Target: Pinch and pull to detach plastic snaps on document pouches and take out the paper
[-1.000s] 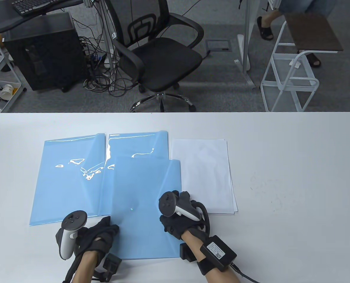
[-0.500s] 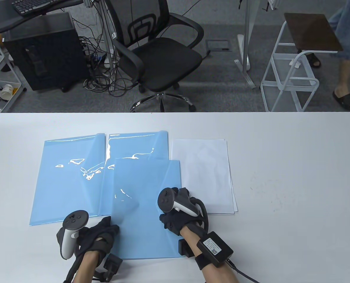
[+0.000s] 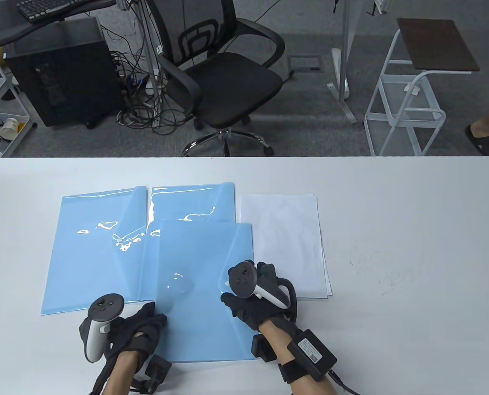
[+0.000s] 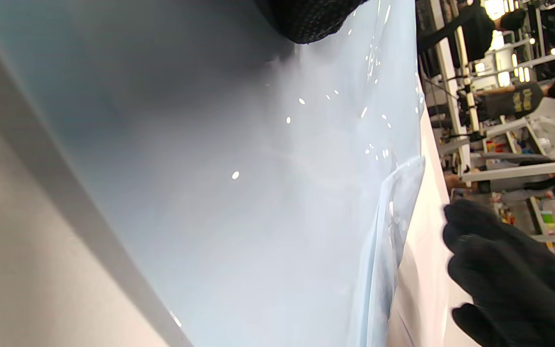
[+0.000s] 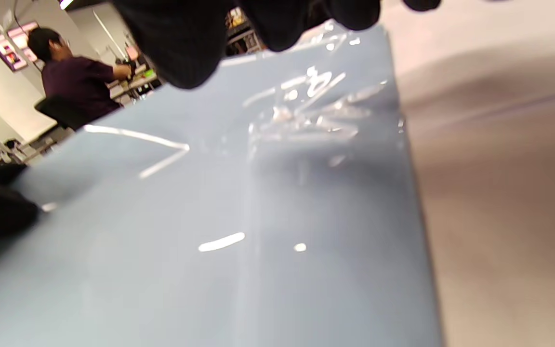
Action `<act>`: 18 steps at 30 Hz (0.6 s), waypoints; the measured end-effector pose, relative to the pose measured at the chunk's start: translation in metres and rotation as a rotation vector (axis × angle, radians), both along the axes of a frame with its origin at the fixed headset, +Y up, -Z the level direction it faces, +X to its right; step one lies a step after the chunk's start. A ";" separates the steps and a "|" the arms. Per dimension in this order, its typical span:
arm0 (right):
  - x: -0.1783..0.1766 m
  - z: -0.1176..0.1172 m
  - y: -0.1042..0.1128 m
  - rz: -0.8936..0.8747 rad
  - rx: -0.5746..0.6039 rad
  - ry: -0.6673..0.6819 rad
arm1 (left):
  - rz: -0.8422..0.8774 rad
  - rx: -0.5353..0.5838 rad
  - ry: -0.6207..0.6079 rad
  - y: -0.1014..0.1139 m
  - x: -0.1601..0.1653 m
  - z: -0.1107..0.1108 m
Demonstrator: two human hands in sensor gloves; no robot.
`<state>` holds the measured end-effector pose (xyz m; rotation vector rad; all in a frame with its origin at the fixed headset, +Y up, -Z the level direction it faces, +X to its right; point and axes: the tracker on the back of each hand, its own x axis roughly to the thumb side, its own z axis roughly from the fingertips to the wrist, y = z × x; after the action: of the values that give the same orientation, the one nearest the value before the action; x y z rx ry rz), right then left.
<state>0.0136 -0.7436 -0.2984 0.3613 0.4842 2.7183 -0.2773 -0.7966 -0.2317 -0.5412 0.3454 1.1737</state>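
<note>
The near pouch (image 3: 203, 288) is lying flat toward the table's (image 3: 392, 230) near edge, long axis running near-to-far, and the right hand (image 3: 252, 300) is resting on its right side, nearer the flap there; whether its grip is pinching the snap I cannot tell. The left hand (image 3: 135, 325) is pressing the pouch's left edge, fingers seemingly flat. Two more pouches (image 3: 100, 247) and a paper stack (image 3: 285, 242) are lying beyond, obstructing nothing.

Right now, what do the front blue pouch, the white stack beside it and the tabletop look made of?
Front pouch: thin, glossy, translucent blue plastic, judging by its sharp glare streaks and faint see-through.
White stack: matte paper, with staggered sheet edges and no glare.
Table: smooth white surface with a soft sheen, likely laminate or plastic; unclear which.
</note>
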 end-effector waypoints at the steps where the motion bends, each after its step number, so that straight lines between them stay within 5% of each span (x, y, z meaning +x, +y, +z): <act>1: 0.004 0.002 0.004 -0.016 0.007 -0.007 | -0.004 0.001 -0.001 0.000 0.000 0.000; 9: 0.058 0.022 0.032 -0.032 0.163 -0.130 | -0.020 0.006 -0.003 0.000 0.001 0.000; 18: 0.112 0.037 0.026 0.009 0.230 -0.290 | -0.023 0.006 -0.003 0.001 0.002 0.001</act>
<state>0.1256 -0.7172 -0.2611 0.0187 0.0937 2.7779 -0.2757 -0.7961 -0.2312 -0.5324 0.3445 1.1509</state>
